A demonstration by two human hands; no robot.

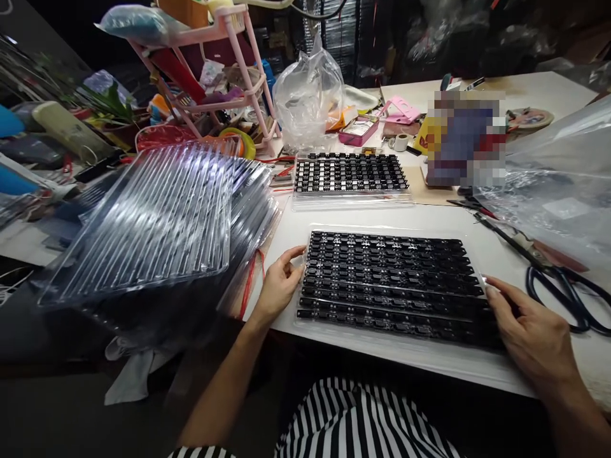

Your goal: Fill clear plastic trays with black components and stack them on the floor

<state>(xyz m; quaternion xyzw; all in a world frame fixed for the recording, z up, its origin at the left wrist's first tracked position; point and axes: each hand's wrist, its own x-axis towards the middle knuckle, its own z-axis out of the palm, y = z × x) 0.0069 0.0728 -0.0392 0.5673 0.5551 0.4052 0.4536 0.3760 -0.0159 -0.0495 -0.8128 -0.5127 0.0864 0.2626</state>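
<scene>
A clear plastic tray (382, 336) filled with rows of black parts (386, 277) lies at the front of the white table. My left hand (281, 283) pinches the tray's left edge between thumb and fingers. At the opposite edge, my right hand (529, 324) grips the right side, its thumb on top and its other fingers partly hidden. Behind it sits a second clear tray (353, 202), holding black parts with pale gaps between them. To the left of my left hand rises a tall stack of ribbed clear trays (157, 216).
Large black-handled scissors (558, 280) lie by my right hand, beside a big clear plastic sheet (558, 184). A pink rack (243, 63), a clear bag (308, 95), a tape roll (400, 142) and a pink box (358, 130) stand at the back.
</scene>
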